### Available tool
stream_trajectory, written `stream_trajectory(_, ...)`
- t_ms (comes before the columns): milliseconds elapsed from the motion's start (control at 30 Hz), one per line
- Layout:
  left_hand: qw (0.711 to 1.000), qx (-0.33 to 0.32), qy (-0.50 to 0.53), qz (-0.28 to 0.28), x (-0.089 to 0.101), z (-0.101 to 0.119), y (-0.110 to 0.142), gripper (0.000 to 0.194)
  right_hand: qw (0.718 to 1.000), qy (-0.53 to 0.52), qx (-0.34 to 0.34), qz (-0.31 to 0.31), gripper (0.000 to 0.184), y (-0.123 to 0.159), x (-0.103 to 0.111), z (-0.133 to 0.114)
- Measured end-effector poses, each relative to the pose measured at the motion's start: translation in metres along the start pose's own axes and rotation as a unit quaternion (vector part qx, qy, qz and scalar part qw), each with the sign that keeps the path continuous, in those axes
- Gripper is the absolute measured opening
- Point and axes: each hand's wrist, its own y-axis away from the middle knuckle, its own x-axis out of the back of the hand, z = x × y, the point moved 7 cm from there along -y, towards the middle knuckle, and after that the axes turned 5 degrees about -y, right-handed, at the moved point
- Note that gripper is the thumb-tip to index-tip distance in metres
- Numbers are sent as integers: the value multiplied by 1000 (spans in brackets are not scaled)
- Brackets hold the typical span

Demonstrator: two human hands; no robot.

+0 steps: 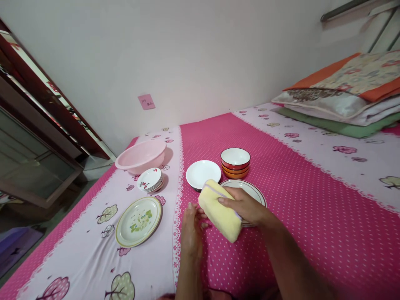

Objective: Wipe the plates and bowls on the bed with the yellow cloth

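Gripping the folded yellow cloth point(220, 211), your right hand point(243, 204) was closed around its side, thumb on top, and held it over the near-left edge of the brown-lined plate point(258, 193), partly hiding that plate. Your left hand point(192, 233) was half open beside the cloth, fingers loosely bent and holding nothing; you could not tell whether its fingertips touched the fabric. Just beyond the cloth lay the white plate point(203, 174), with the bowl stack point(235, 160), red over orange, to its right. Farther left were the small floral dishes point(150, 179), stacked just beside the pink basin point(140, 156), and the green-patterned plate point(139, 221) nearer you. Everything rested on a pink-and-white bedspread point(312, 225) against a pale wall point(203, 62) bearing a pink note point(146, 101); pillows point(343, 98) were piled at the right.
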Motion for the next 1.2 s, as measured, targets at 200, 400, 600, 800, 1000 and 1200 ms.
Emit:
stream_trajectory(200,991,40,75,-105,-17,-2,7,54,991,-130,-4,-39,56,-7,-4,10)
stream_trajectory(400,997,-5,80,-9,-9,4,5,54,995,-64,7,-73,54,-5,-7,10)
stream_trajectory(600,996,-3,53,76,3,1,5,48,998,20,4,-65,37,-5,-10,14)
stream_trajectory(800,988,-58,-33,138,6,13,13,45,997,67,12,-39,35,-7,-21,9)
stream_trajectory(1000,984,-40,-33,173,13,6,11,40,966,234,55,92,29,-9,-31,-5)
stream_trajectory(1200,992,-59,-63,93,19,18,4,49,969,210,75,110,24,-9,-14,-8)
